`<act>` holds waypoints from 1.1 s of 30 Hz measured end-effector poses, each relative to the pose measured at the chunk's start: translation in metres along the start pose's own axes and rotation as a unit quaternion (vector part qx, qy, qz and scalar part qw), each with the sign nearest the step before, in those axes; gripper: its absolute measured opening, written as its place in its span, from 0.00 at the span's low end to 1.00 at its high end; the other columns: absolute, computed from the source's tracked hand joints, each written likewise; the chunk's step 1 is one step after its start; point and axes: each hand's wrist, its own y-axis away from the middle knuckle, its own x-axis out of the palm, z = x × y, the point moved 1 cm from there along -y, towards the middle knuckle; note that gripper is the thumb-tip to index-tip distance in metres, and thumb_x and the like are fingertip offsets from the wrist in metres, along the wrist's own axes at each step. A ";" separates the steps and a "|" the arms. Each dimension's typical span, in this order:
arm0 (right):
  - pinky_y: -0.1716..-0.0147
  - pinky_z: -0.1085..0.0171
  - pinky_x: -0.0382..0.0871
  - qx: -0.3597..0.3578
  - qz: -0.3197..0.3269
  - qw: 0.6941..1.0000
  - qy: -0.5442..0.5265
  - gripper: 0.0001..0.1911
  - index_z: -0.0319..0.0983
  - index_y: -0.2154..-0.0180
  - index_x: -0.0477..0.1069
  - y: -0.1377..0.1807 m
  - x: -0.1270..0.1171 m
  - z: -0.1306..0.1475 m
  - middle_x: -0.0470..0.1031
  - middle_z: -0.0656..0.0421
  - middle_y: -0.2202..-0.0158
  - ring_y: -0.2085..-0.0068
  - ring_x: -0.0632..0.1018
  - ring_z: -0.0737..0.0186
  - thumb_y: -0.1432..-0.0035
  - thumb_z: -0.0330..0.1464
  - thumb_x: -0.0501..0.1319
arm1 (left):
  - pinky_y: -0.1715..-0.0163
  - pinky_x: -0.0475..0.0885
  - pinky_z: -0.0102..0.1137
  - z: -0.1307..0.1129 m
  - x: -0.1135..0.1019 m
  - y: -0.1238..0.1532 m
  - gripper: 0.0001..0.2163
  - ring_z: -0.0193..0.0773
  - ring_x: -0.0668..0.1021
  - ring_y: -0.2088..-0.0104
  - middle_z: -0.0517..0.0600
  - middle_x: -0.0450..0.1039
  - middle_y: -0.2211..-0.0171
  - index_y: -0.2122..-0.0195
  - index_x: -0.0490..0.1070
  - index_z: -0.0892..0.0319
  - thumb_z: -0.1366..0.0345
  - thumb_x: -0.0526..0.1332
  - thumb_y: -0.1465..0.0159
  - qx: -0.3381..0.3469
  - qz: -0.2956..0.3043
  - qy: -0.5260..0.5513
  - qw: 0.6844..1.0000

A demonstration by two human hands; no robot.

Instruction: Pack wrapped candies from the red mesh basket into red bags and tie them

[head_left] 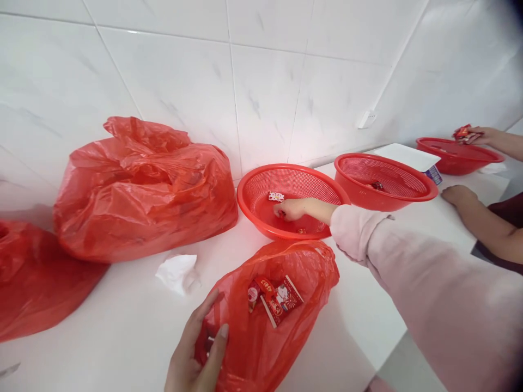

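The bag [267,340] is crinkled glossy plastic, the basket [257,198] smooth plastic, the sleeve [420,283] matt cloth

Here's the red plastic bag [269,348], lying open-mouthed, shiny red sweets [285,298] showing inside; just behind, the round red mesh basket [255,212] sits upright, a small white packet [276,196] within.

Right hand [292,209] in left basket [248,204] — fingertips partly hidden, grasp unclear. Left wrist [183,375] and open red bag [253,343] cut off at near edge. Leftmost bag [36,294] cut off at left; large bag's [147,201] contents hidden. Co-worker [498,228] cut off at right — packets [462,132] too small to read.
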 end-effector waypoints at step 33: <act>0.59 0.60 0.69 -0.174 0.005 0.978 -0.118 0.13 0.50 0.53 0.69 0.137 0.048 0.103 0.75 0.60 0.55 0.57 0.75 0.56 0.41 0.32 0.57 | 0.67 0.74 0.26 -0.012 0.000 0.011 0.25 0.36 0.77 0.68 0.48 0.78 0.61 0.42 0.67 0.53 0.50 0.60 0.40 -0.037 0.009 0.038 0.999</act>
